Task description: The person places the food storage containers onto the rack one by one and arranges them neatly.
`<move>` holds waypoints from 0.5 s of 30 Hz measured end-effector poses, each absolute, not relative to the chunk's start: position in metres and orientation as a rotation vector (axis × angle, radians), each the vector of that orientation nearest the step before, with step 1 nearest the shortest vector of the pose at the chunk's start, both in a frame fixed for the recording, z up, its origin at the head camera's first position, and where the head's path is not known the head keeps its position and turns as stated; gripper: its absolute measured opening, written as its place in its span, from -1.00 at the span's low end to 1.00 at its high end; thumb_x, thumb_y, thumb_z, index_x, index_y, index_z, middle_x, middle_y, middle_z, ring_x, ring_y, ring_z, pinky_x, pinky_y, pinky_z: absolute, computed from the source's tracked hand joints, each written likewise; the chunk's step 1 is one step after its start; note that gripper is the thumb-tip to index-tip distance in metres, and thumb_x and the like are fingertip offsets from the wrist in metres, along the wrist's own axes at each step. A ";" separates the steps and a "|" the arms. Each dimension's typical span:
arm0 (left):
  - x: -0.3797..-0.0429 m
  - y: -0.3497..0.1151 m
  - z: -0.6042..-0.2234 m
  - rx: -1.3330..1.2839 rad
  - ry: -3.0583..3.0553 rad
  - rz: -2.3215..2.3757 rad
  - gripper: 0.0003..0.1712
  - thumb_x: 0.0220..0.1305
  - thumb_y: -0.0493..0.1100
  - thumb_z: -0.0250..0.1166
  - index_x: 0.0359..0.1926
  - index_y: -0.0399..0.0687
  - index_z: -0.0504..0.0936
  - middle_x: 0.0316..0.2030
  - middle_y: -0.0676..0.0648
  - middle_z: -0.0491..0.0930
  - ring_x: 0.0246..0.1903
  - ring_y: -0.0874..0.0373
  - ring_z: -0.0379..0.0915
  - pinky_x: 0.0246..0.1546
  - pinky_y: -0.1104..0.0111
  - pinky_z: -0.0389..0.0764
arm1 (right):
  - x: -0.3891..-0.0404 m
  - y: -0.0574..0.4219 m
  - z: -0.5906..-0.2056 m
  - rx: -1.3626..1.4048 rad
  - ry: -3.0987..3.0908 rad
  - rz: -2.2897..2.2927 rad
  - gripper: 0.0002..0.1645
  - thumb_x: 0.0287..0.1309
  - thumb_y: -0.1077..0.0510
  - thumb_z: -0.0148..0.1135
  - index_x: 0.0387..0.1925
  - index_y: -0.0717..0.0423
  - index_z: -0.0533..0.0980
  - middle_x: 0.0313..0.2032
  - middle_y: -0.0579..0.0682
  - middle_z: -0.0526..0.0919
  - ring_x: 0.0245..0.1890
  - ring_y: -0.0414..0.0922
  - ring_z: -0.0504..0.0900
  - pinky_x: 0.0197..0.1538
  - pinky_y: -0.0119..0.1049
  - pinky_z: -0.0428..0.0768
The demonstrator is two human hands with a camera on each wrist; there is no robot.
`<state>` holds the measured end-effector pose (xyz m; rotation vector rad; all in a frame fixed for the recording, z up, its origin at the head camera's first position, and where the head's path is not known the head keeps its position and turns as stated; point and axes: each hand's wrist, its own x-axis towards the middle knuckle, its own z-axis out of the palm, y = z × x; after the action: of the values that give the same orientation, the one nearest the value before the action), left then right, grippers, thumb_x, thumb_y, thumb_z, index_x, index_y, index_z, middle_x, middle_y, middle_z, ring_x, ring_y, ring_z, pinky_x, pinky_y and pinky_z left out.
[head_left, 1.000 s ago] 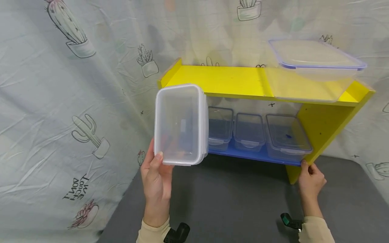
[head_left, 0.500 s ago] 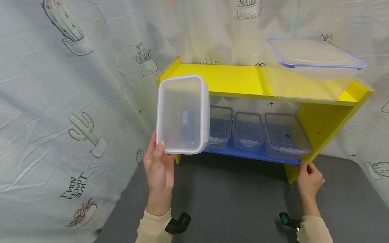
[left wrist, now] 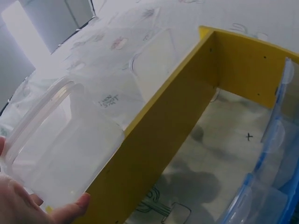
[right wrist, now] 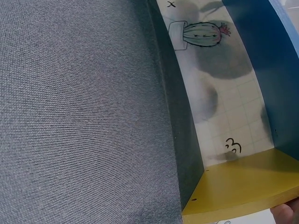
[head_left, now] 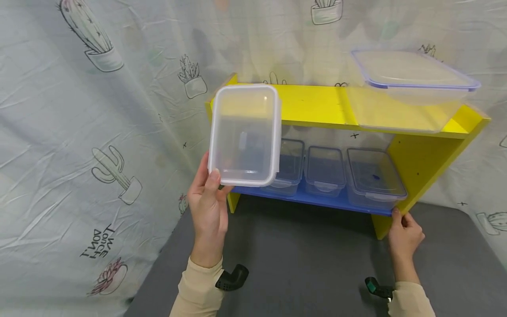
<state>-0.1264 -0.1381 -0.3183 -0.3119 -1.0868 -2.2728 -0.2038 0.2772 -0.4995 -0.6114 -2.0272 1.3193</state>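
Note:
My left hand [head_left: 208, 215] grips a clear plastic food container [head_left: 245, 136] by its lower left corner, thumb on the white-rimmed lid. The container is tilted up in front of the left end of a yellow shelf unit [head_left: 309, 105]. In the left wrist view the same container [left wrist: 70, 140] overlaps the yellow top board, with the fingers [left wrist: 70, 210] under its corner. At the shelf's lower right corner, my right hand [head_left: 405, 235] pinches the edge where the blue board [head_left: 317, 198] meets the yellow side panel. Only a fingertip [right wrist: 284, 213] of it shows in the right wrist view.
A large clear container with a blue-rimmed lid [head_left: 416, 72] stands on the right of the top board. Several lidded containers line the blue board, among them a middle one [head_left: 325, 169] and a right one [head_left: 376, 176]. The unit stands on a grey table [head_left: 301, 264] before a printed curtain [head_left: 158, 88].
My left hand has raised the container and brought it slightly right, so it now overlaps the left end of the yellow top board. The right hand stays at the shelf corner.

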 end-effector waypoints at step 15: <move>-0.135 -0.138 -0.294 -0.304 -1.254 -2.141 -0.38 0.25 -0.04 0.30 0.29 -0.16 0.45 0.20 -0.21 0.49 0.08 -0.02 0.56 -0.14 0.22 0.65 | -0.205 0.278 -0.502 -0.611 -2.023 1.299 -0.63 0.28 -0.18 0.14 -0.44 -0.03 0.61 -0.70 -0.78 0.34 -0.57 -0.53 0.31 -0.43 -0.59 0.23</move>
<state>-0.1348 -0.1381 -0.2943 -0.3044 -1.2540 -2.1413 -0.2046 0.2776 -0.5017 -0.6108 -2.0234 1.2994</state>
